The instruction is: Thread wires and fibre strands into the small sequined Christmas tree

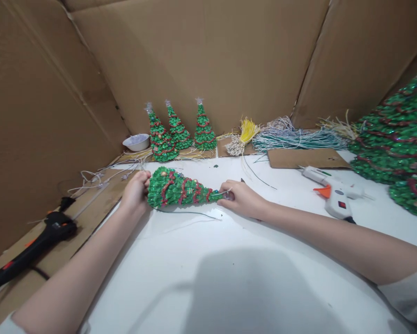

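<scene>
Grips the wide base of a small green tree (180,189) with the left hand (136,188), fingers curled shut around it. Pinches the narrow tip with the right hand (241,199), thumb and fingers drawn close on a small pale piece, too small to tell what. Holds the tree on its side over the white bench (229,278), a little left of the middle, base to the left, tip to the right; cannot tell whether touching the surface. Just below the tree, on the bench, a thin dark wire (191,213).

Looks like the step of fitting something at the tip. Calls next, as a judgement, for a firm hold at the base and a fine, light pinch at the tip, sparing the red garland.

Along the far edge: 3 small trees (179,132) standing upright, a white bowl (136,142) just to their left, bundles of strands (292,134) to their right. Toward the right edge: a white glue gun (334,197), well apart from the right hand, and larger green trees (396,134) in the far right corner. By the left edge: a black glue gun (37,241). All around, cardboard walls (201,55).
</scene>
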{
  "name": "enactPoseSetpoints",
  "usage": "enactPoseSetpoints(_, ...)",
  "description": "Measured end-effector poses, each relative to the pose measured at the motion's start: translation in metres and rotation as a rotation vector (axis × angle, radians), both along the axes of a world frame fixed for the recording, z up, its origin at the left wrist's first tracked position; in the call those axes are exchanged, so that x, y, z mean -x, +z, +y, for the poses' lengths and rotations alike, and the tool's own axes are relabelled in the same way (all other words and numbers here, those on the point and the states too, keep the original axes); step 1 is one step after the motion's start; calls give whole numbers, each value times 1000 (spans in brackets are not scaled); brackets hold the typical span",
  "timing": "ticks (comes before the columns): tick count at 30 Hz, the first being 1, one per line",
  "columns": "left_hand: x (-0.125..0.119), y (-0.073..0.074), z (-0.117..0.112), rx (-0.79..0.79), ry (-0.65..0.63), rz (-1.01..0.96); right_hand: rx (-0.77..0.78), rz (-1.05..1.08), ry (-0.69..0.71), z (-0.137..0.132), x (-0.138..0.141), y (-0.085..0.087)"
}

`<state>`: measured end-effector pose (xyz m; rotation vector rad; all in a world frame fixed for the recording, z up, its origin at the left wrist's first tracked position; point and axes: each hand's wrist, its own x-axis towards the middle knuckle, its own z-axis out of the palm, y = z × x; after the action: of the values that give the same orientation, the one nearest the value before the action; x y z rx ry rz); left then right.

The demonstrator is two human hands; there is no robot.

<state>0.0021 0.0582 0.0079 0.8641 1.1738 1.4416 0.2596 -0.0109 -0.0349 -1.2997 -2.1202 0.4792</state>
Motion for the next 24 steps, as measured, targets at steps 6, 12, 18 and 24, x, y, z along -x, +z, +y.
enactPoseSetpoints(6,3,3,-7,-74,27,117,24,-14,-11,-3,-1,2)
enactPoseSetpoints(12,-8,5,-16,-262,81,184,25,-47,-69,-7,0,8)
enactPoseSetpoints(18,-12,3,-19,-386,141,234,-53,-78,-130,-12,-1,24)
enactPoseSetpoints(24,-16,4,-22,-459,170,259,31,26,-139,-11,-2,28)
